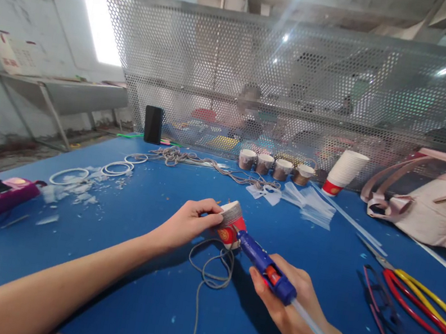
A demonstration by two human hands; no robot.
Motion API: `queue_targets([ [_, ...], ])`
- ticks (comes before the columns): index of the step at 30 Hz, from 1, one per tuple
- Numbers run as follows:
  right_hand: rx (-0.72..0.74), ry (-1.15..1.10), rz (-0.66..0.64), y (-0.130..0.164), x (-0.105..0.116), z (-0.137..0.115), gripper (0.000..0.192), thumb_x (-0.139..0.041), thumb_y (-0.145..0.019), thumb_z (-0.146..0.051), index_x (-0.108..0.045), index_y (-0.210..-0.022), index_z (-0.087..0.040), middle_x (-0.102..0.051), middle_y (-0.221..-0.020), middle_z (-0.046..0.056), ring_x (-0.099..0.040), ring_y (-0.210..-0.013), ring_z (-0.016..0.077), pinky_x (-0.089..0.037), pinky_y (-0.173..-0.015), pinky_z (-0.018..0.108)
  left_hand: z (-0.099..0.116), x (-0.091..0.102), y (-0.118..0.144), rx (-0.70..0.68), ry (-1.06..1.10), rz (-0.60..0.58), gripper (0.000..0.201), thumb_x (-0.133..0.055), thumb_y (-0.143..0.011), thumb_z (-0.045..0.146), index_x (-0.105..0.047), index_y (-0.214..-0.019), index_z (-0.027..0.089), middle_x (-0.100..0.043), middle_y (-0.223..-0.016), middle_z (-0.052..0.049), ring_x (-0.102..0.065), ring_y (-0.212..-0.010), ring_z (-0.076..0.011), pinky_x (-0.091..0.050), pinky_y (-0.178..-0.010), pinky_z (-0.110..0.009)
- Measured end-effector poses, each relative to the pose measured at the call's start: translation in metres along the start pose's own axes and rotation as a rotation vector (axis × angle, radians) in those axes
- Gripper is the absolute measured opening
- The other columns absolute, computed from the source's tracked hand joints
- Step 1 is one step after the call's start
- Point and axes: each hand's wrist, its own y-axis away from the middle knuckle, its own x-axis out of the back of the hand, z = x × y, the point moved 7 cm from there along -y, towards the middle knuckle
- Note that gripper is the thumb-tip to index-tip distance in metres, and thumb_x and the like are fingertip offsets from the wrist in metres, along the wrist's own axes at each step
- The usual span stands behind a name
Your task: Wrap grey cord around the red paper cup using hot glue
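Mid-bench, toward our near edge | left hand (190, 221) pinches the paper cup (230, 224) on its side — wall turned to the nozzle | right hand (286, 300) clenched round the glue gun (264, 262), tip touching the cup | grey cord (212, 270) trailing beneath.

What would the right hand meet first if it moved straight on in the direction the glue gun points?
The right hand holds a blue glue gun aimed up-left. Its nozzle looks already at the paper cup that the left hand holds, so the cup comes first; the exact gap is unclear.
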Motion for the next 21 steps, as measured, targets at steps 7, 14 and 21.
queue_targets([
  [7,-0.037,-0.037,0.010,0.000,0.003,0.002,0.020,-0.051,-0.087,-0.028,-0.046,-0.069,-0.020,-0.049,-0.053,-0.005,-0.042,-0.042,0.0083,-0.035,-0.044,0.020,0.005,0.001,0.000,-0.015,0.020,-0.005,0.020,-0.054,-0.074,0.031,-0.060,-0.061,0.017,-0.054,-0.062,0.002,-0.049,-0.063,-0.0138,-0.040,-0.064,-0.027],
  [14,-0.088,-0.056,-0.017,0.004,0.000,0.009,0.021,-0.052,-0.087,-0.031,-0.048,-0.069,-0.020,-0.052,-0.055,-0.004,-0.046,-0.044,0.0094,-0.039,-0.048,0.021,0.004,0.003,0.000,-0.020,0.047,-0.008,0.018,-0.054,-0.074,0.028,-0.060,-0.061,0.016,-0.054,-0.063,0.001,-0.050,-0.063,-0.0143,-0.040,-0.065,-0.028],
  [21,-0.079,0.004,0.074,0.003,0.011,0.005,0.025,-0.049,-0.086,-0.035,-0.049,-0.064,-0.023,-0.051,-0.049,-0.002,-0.045,-0.041,0.0119,-0.039,-0.042,0.023,-0.002,0.004,-0.001,-0.011,0.134,-0.011,0.016,-0.052,-0.073,0.023,-0.059,-0.060,0.017,-0.052,-0.064,0.002,-0.048,-0.065,-0.0138,-0.038,-0.066,-0.027],
])
